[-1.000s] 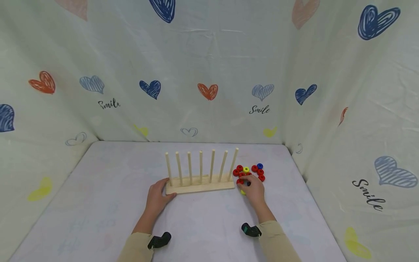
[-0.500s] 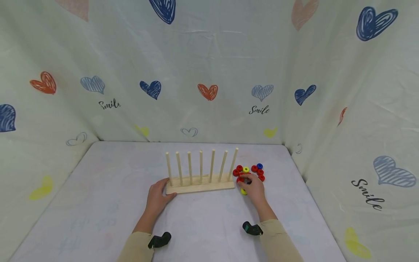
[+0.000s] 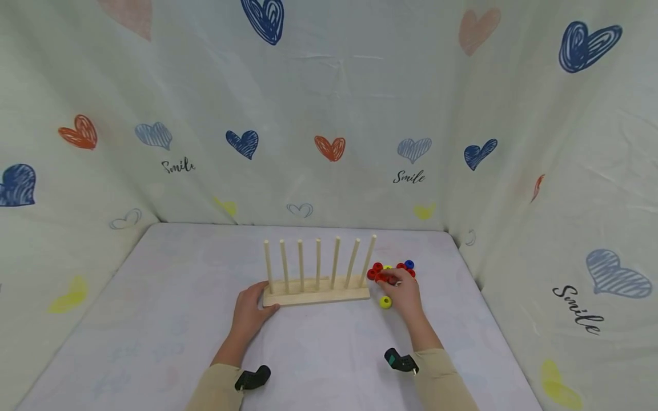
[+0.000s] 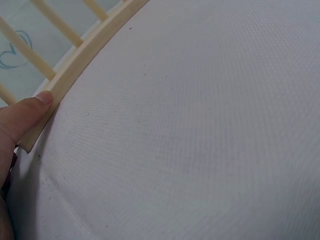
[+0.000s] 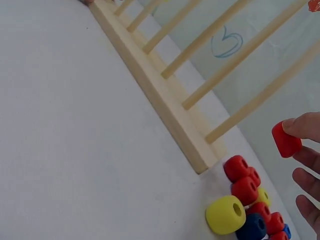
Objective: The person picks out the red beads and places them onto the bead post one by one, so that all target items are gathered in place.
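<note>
A wooden base with a row of several upright pegs (image 3: pixel 316 294) stands on the table, and its pegs carry no beads. My left hand (image 3: pixel 248 314) grips the base's left end, thumb along the front edge, as the left wrist view also shows. In the right wrist view my right hand (image 5: pixel 307 150) pinches a red bead (image 5: pixel 286 141) between thumb and finger, above the bead pile. Beneath it, at the base's right end, lie loose red beads (image 5: pixel 245 191), a dark blue bead (image 5: pixel 251 226) and a yellow bead (image 5: pixel 226 215). In the head view the hand covers part of the pile.
A white cloth (image 3: pixel 169 319) covers the table. Patterned curtains (image 3: pixel 288 85) with hearts hang at the back and sides. A black wrist camera (image 3: pixel 401 361) sits on the right wrist, another wrist camera (image 3: pixel 253 378) on the left.
My right hand has shifted slightly away from the near yellow bead, which now shows whole. My left hand keeps its grip on the base. The head view has tilted a little.
</note>
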A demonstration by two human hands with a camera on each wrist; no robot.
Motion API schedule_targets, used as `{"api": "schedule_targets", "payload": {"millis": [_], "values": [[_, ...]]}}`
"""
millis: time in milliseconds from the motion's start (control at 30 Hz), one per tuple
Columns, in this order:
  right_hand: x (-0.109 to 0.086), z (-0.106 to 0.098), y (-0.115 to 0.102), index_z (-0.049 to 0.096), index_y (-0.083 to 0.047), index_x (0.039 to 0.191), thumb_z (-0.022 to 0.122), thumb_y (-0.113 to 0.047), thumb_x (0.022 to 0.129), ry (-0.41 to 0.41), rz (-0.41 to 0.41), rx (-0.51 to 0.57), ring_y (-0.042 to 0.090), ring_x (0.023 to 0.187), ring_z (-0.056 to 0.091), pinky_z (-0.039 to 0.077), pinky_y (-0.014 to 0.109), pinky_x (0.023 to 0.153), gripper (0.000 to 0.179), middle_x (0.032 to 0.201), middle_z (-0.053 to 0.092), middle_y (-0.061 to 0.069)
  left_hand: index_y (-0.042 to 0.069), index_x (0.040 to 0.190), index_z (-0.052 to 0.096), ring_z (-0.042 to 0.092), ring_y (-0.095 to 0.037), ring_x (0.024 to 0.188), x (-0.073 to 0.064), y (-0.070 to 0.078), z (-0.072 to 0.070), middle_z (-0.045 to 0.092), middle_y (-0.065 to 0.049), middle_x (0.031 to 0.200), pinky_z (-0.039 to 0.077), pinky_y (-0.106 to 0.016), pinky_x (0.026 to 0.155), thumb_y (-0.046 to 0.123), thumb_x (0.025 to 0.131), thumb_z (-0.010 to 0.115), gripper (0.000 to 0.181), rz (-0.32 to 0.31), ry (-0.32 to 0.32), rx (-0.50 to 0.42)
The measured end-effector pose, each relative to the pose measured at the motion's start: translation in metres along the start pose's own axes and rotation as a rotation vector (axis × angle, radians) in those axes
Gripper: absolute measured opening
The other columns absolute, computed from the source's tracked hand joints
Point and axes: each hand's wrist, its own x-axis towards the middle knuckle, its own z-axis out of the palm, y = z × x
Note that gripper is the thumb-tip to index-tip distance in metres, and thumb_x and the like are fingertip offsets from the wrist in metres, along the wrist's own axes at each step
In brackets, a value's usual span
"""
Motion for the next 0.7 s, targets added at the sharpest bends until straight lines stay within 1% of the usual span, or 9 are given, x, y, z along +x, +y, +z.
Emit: {"api": "schedule_targets", "payload": {"millis": [133,367,433,533,633,700], "values": [[-0.001,-0.007,-0.009,0.069,-0.005,0.114,0.075,-0.013,0.086,0.003,-0.028,0.008,0.026,0.1,0.054,0.045,0.04,0.083,0.03,0.11,0.064,0.009,-0.006,0.131,0.054,0.047,-0.041,0.123,0.002,0.001,-0.001,0.056,-0.025,0.13,0.034,-0.053,0.105,0.014,0.076,0.084,0.065,0.012,-0.003,0.005],[-0.006,-0.017,-0.026,0.068,-0.006,0.117,0.074,-0.012,0.087,0.013,-0.047,0.055,0.026,0.105,0.053,0.047,0.041,0.087,0.031,0.113,0.062,0.008,-0.005,0.128,0.056,0.049,-0.041,0.121,0.001,0.0,0.001,0.057,-0.024,0.128,0.035,-0.053,0.103,0.015,0.075,0.084,0.063,0.035,0.013,0.024],[-0.007,-0.019,-0.03,0.068,-0.006,0.117,0.074,-0.01,0.087,0.018,-0.072,0.07,0.028,0.105,0.054,0.048,0.044,0.089,0.031,0.113,0.062,0.009,-0.005,0.128,0.056,0.049,-0.041,0.12,0.0,0.0,0.002,0.057,-0.024,0.127,0.035,-0.053,0.103,0.014,0.075,0.085,0.063,0.037,0.018,0.03],[-0.008,-0.02,-0.037,0.069,-0.004,0.115,0.074,-0.009,0.086,0.024,-0.113,0.088,0.031,0.104,0.054,0.045,0.048,0.094,0.03,0.111,0.063,0.01,-0.005,0.128,0.056,0.049,-0.041,0.121,-0.002,0.0,0.002,0.057,-0.024,0.128,0.035,-0.053,0.103,0.015,0.075,0.085,0.063,0.027,0.017,0.035],[-0.011,-0.019,-0.045,0.069,-0.005,0.115,0.075,-0.009,0.086,0.022,-0.125,0.111,0.034,0.105,0.054,0.047,0.047,0.091,0.03,0.11,0.063,0.009,-0.005,0.128,0.056,0.048,-0.042,0.121,-0.003,0.001,0.002,0.056,-0.024,0.128,0.035,-0.054,0.103,0.014,0.075,0.084,0.063,0.022,0.015,0.039],[-0.014,-0.018,-0.05,0.07,-0.006,0.114,0.075,-0.009,0.086,0.023,-0.13,0.12,0.033,0.104,0.054,0.051,0.042,0.086,0.028,0.11,0.063,0.008,-0.005,0.128,0.056,0.048,-0.042,0.121,-0.003,0.002,0.001,0.056,-0.025,0.128,0.035,-0.054,0.103,0.014,0.075,0.084,0.063,0.021,0.013,0.042]]}}
